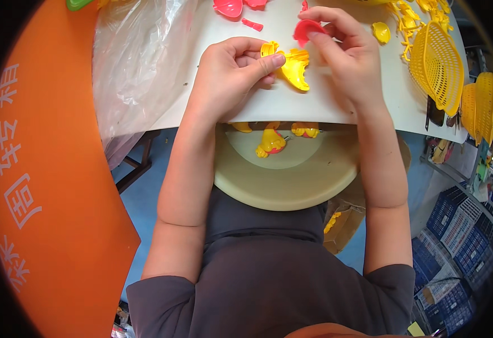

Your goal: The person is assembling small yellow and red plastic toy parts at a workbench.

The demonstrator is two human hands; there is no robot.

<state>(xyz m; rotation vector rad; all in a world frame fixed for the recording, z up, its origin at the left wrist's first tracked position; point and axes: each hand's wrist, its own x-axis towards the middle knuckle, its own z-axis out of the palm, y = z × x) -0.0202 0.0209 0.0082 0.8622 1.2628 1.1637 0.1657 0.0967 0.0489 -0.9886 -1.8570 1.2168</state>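
Observation:
Over the white table (170, 107), my left hand (235, 70) pinches a curved yellow plastic piece (295, 70) between thumb and fingers. To its right, my right hand (345, 53) grips a red, cup-shaped plastic piece (307, 31) by its edge. The two pieces are close but apart. On the table beyond lie a red rounded shell (228, 7) and a small red strip (252, 24). Below the table edge, a cream basin (286, 194) over my lap holds several yellow-and-red plastic parts (271, 141).
A clear plastic bag (139, 67) covers the table's left side beside an orange panel (60, 169). At the right are yellow pieces (407, 19), a yellow shell (381, 32) and yellow mesh baskets (438, 67). A cardboard box (348, 225) sits below the basin; blue crates (454, 225) stand lower right.

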